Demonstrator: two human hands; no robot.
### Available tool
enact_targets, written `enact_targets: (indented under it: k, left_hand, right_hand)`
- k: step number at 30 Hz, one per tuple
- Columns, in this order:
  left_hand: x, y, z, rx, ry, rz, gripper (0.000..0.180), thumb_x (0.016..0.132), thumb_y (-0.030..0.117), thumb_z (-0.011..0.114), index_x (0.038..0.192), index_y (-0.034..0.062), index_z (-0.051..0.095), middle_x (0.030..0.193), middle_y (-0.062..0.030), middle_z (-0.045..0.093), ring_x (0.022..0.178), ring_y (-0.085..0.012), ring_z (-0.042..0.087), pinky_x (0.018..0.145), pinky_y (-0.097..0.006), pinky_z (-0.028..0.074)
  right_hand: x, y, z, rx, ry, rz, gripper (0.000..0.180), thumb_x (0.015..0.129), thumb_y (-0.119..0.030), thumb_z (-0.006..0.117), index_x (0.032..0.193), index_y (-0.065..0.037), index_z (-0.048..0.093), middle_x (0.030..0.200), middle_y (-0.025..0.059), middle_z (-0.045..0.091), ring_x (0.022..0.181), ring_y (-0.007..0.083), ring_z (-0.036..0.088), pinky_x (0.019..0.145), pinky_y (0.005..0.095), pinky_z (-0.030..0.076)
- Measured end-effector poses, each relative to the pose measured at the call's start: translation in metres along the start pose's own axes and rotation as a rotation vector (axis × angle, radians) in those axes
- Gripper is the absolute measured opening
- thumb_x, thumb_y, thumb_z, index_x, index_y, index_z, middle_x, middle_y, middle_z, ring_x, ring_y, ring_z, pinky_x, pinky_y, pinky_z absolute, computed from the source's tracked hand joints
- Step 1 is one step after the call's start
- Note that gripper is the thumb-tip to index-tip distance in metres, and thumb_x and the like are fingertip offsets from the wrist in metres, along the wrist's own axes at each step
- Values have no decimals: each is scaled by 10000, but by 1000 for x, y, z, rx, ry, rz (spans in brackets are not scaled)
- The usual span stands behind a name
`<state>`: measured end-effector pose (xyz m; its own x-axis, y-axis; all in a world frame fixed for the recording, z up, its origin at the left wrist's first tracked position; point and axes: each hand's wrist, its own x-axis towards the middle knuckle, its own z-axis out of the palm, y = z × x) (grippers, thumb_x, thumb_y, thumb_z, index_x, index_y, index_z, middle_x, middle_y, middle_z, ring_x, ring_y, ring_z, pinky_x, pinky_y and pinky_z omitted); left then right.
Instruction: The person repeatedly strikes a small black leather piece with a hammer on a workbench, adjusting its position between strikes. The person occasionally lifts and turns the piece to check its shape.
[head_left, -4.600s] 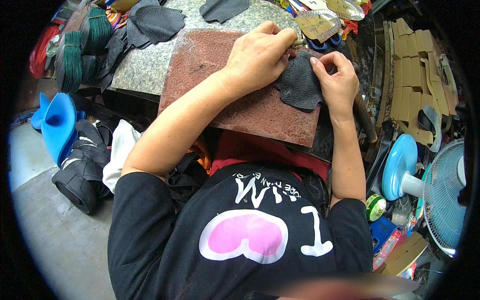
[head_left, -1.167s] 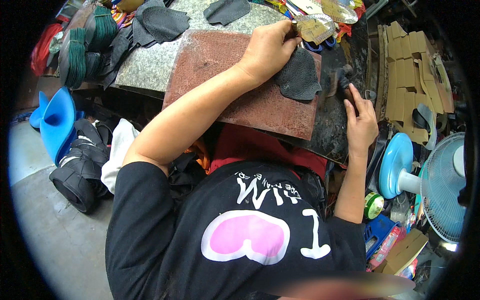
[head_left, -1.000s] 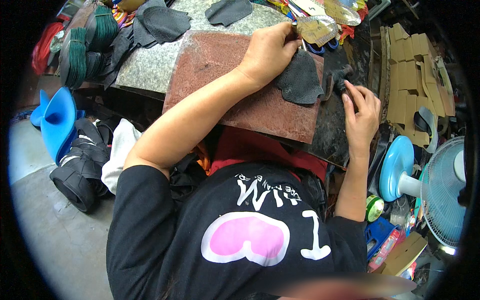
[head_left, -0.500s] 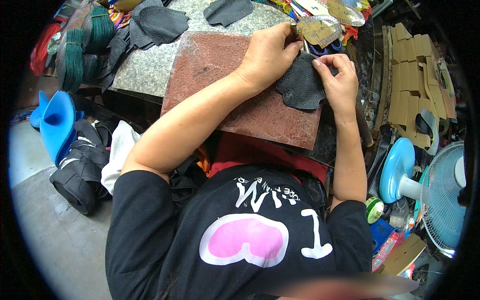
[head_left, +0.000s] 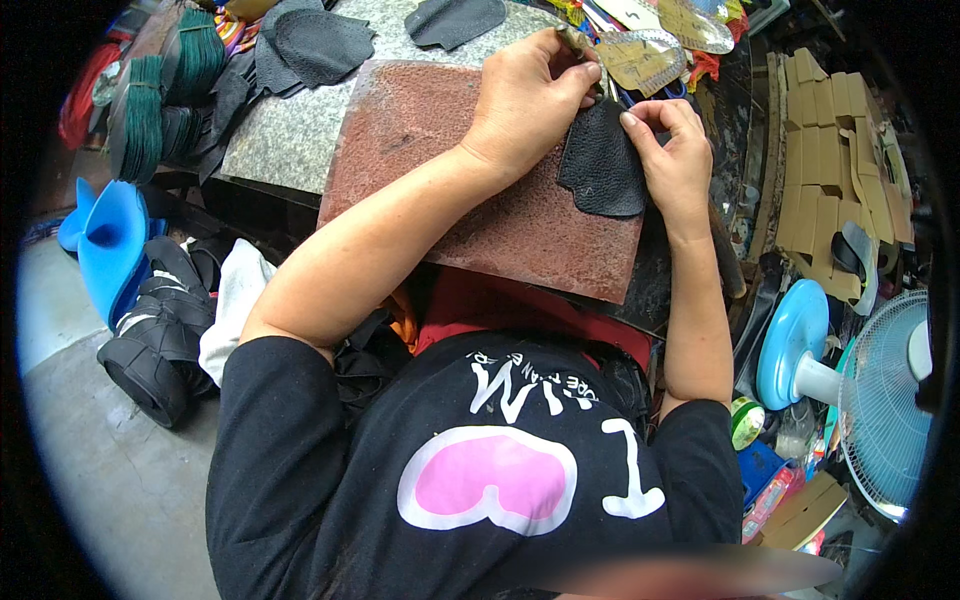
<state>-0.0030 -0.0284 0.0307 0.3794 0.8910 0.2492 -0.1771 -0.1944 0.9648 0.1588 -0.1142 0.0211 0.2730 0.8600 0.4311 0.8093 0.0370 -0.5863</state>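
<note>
A black leather piece (head_left: 603, 165) lies on a reddish stone slab (head_left: 450, 170) in front of me. My left hand (head_left: 525, 100) pinches the top edge of the leather, and a small metal tool tip shows between its fingers. My right hand (head_left: 672, 160) grips the right side of the same piece, fingers curled over its upper corner. Both hands meet at the top of the leather near the slab's far right corner.
A grey granite slab (head_left: 290, 130) behind holds more black leather cut-outs (head_left: 315, 40). Green cord rolls (head_left: 150, 100) sit far left. Blue plastic scoops (head_left: 105, 245) and black straps (head_left: 160, 330) lie on the floor left. Cardboard patterns (head_left: 820, 190) and a blue fan (head_left: 850, 385) stand right.
My right hand went off to the dark surface on the right of the slab, then came back to the leather piece and now grips it beside my left hand.
</note>
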Motion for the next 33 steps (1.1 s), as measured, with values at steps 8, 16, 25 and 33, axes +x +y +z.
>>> enact_targets:
  k: [8, 16, 25, 33]
  left_hand:
    - [7, -3, -5, 17, -76, 10, 164, 877, 57, 634, 1000, -51, 635, 843, -101, 700, 717, -127, 678, 643, -259, 572]
    - [10, -10, -9, 302, -204, 6, 185, 918, 93, 619, 1036, -49, 611, 914, -110, 677, 787, -145, 678, 718, -259, 576]
    - [9, -10, -5, 91, -89, -10, 168, 862, 84, 649, 946, -61, 650, 785, -130, 701, 687, -152, 693, 627, -277, 563]
    - [8, -4, -4, 136, -66, -10, 209, 866, 78, 649, 1013, -68, 626, 822, -133, 700, 705, -154, 691, 645, -278, 572]
  right_hand:
    - [-1, 0, 1, 11, 0, 14, 157, 784, -203, 750, 839, -66, 697, 842, 52, 612, 815, 229, 583, 740, 343, 471]
    - [-1, 3, 1, 3, 26, 28, 190, 787, -235, 754, 825, -57, 698, 829, 55, 601, 791, 225, 581, 716, 347, 468]
    - [1, 8, 1, -16, -28, 98, 235, 792, -297, 749, 816, -69, 697, 815, 54, 575, 711, 215, 576, 653, 350, 469]
    - [2, 6, 2, -4, -30, 123, 227, 783, -276, 756, 828, -63, 693, 817, 48, 580, 721, 206, 584, 666, 340, 474]
